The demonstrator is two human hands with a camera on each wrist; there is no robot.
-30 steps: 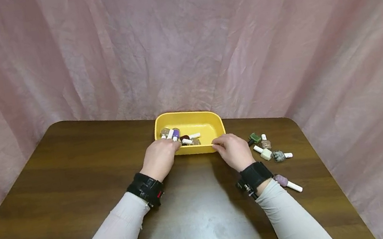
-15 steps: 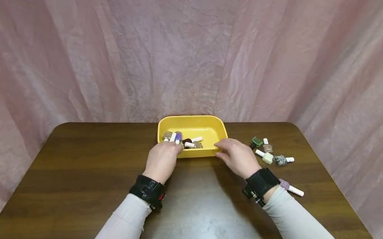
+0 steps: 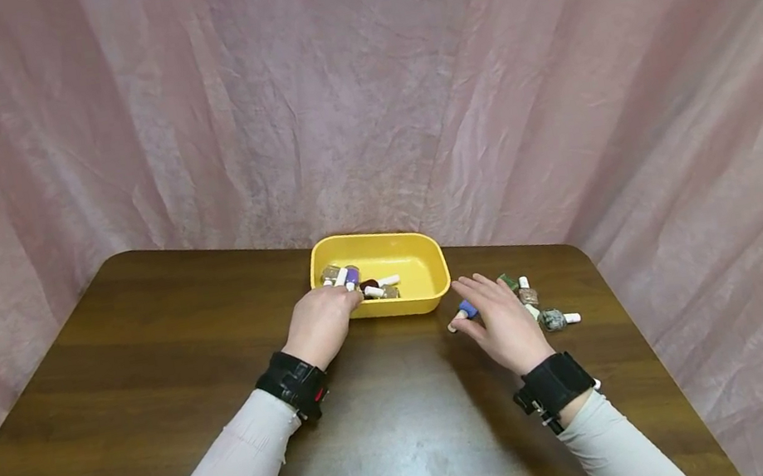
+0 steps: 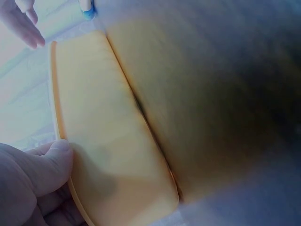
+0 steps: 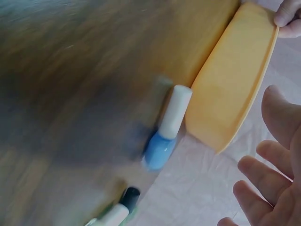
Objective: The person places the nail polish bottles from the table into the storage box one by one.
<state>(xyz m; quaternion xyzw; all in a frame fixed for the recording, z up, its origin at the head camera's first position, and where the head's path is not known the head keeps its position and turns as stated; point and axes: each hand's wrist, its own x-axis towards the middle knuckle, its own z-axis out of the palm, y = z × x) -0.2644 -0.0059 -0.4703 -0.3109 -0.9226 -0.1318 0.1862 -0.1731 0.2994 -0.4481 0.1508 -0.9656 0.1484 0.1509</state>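
Observation:
My left hand grips the near left rim of a yellow plastic bin, thumb over the edge. Inside the bin lie several nail polish bottles, among them a purple one and a dark red one. Just right of the bin my right hand is spread with nothing in its grasp. Partly under its fingers in the head view is a blue nail polish bottle with a white cap, lying on its side on the table. The right wrist view shows this blue bottle apart from the fingers.
Beyond my right hand lie more nail polish bottles: a green one, a brown glittery one and a grey speckled one. A pink curtain hangs behind the wooden table.
My right hand has left the bin's near right rim and moved right and toward me, fingers spreading. The blue bottle has come into view beneath it. My left hand keeps its grip.

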